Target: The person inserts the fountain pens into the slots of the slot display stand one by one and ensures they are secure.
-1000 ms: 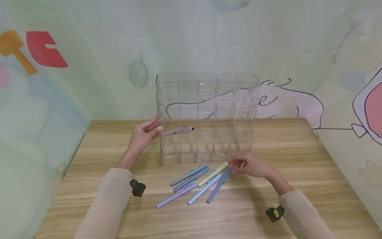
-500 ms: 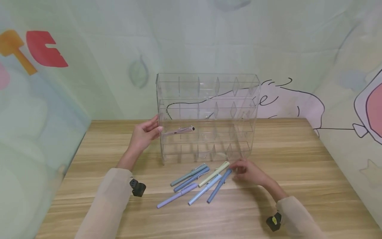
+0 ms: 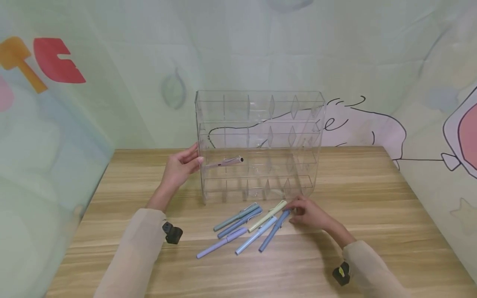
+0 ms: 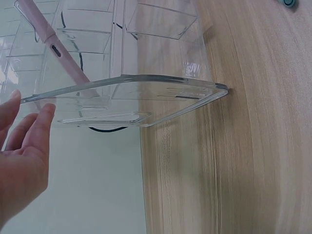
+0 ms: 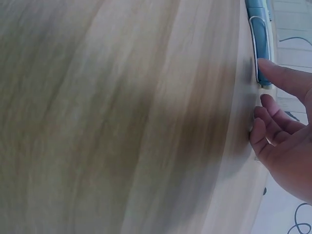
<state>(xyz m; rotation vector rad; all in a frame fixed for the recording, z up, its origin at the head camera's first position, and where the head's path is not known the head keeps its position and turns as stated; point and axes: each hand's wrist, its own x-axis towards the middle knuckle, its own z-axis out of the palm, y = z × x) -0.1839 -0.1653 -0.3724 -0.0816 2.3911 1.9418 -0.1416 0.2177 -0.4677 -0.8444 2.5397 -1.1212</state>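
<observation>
My left hand (image 3: 179, 167) grips the left side panel of a clear acrylic rack (image 3: 258, 170), thumb at the front edge and fingers along the outside. Inside the rack, a pink pen (image 4: 58, 48) lies tilted in a left compartment, its cap end facing forward. My right hand (image 3: 307, 212) is down at the table in front of the rack's right part. Its thumb and index finger pinch the cap end of a dark blue pen (image 3: 275, 231), while the other fingers curl beside it in the right wrist view. That pen lies on the table.
Left of the dark blue pen lie a pale yellow pen (image 3: 266, 216), a light blue pen (image 3: 255, 236), a lavender pen (image 3: 221, 243), a blue pen (image 3: 238, 223) and a grey-green pen (image 3: 235, 217). A printed cloth backdrop (image 3: 257, 49) rises behind the wooden table (image 3: 130, 178).
My right hand has shifted slightly lower and its wrist has come closer, fingers settling at the dark blue pen's cap end. The left hand, rack and pens have stayed in place.
</observation>
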